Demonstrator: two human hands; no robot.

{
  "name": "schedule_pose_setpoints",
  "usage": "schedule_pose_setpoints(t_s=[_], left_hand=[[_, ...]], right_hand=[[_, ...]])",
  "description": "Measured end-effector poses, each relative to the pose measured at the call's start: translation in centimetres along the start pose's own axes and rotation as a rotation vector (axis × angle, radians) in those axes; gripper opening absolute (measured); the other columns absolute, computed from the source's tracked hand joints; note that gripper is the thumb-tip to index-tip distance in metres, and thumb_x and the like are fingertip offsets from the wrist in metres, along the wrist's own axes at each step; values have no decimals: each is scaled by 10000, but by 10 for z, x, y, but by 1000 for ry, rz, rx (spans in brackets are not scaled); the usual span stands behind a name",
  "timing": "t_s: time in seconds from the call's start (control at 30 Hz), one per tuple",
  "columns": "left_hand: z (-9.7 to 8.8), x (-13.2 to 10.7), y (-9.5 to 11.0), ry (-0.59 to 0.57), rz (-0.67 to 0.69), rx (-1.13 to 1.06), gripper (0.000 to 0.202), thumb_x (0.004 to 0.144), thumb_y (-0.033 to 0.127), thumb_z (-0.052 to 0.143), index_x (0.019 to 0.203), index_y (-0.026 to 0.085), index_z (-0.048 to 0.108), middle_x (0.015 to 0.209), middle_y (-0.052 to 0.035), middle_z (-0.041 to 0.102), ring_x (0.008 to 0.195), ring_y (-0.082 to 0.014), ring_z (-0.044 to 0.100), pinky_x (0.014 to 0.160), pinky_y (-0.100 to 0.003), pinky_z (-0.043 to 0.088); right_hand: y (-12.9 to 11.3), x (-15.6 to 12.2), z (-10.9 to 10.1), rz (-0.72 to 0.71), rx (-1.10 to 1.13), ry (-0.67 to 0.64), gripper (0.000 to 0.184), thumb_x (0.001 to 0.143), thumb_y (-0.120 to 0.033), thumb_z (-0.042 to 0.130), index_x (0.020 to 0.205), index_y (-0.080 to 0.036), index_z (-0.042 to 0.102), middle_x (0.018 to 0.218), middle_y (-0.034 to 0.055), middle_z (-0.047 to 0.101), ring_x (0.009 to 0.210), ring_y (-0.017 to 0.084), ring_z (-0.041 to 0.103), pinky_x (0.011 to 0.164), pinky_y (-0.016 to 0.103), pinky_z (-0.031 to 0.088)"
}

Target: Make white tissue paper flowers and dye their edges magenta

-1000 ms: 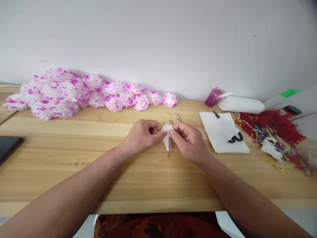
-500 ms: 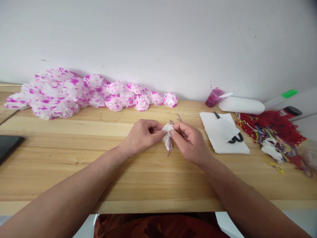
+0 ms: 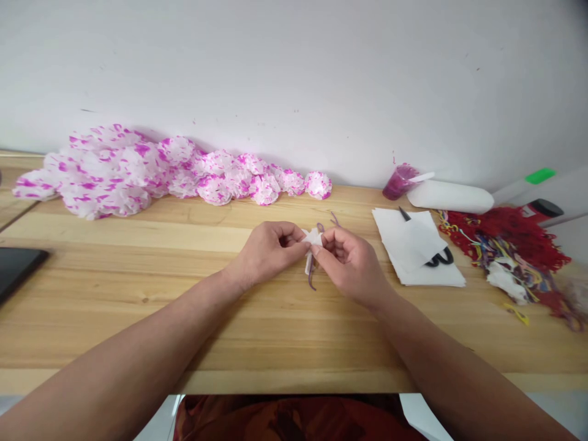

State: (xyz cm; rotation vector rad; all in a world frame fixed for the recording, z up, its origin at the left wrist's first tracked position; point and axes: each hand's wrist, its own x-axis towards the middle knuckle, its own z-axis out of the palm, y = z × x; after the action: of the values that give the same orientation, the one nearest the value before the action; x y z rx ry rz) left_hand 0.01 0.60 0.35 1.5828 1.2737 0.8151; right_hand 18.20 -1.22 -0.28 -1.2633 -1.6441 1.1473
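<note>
My left hand [image 3: 269, 250] and my right hand [image 3: 350, 262] meet over the middle of the wooden table [image 3: 138, 294]. Both pinch a small folded white tissue paper piece [image 3: 313, 239] tied with a purple wire [image 3: 311, 274] whose tail hangs down onto the wood. The fingers of both hands are closed on the paper from either side. Another bit of purple wire [image 3: 334, 218] lies just behind the hands.
A row of white-and-pink paper flowers [image 3: 151, 171] lies along the wall. At right are white paper sheets [image 3: 413, 245] with black scissors [image 3: 436, 257], a pink cup [image 3: 399, 180], a white roll [image 3: 450, 197] and a tangle of coloured wires [image 3: 509, 242]. A dark object [image 3: 16, 269] sits far left.
The paper piece has been drawn tighter between my fingers and shows less below them. Both hands stay in nearly the same place.
</note>
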Motion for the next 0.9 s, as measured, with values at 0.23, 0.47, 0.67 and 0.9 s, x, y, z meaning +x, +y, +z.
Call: schedule_pose_setpoints(t_s=[0.23, 0.47, 0.67, 0.9], left_hand=[[-2, -2, 5, -2, -12, -13, 238, 781, 379, 679, 730, 147, 684, 608, 37, 526, 557, -90, 398, 513, -230, 301], [-1, -2, 5, 26, -25, -25, 260, 778, 400, 674, 763, 142, 702, 658, 9, 607, 592, -110, 465, 545, -241, 346], [-2, -2, 4, 28, -40, -68, 199, 759, 339, 670, 767, 140, 691, 665, 16, 603, 591, -104, 464, 546, -232, 349], [-2, -2, 4, 3, -40, -40, 182, 760, 329, 660, 760, 148, 685, 658, 16, 606, 587, -108, 466, 542, -232, 347]], right_hand=[[5, 3, 0, 37, 163, -8, 154, 862, -272, 648, 754, -207, 558, 695, -7, 662, 638, 146, 658, 599, 280, 534], [-1, 0, 2, -144, -60, 41, 135, 826, -199, 634, 715, -214, 557, 694, -19, 597, 625, 128, 578, 606, 278, 493], [2, 1, 2, -156, -45, 60, 130, 832, -189, 626, 721, -210, 561, 744, -5, 600, 706, 145, 603, 685, 293, 510], [4, 5, 2, 79, 173, -39, 187, 863, -347, 664, 768, -211, 578, 687, -1, 680, 619, 156, 659, 588, 297, 532]])
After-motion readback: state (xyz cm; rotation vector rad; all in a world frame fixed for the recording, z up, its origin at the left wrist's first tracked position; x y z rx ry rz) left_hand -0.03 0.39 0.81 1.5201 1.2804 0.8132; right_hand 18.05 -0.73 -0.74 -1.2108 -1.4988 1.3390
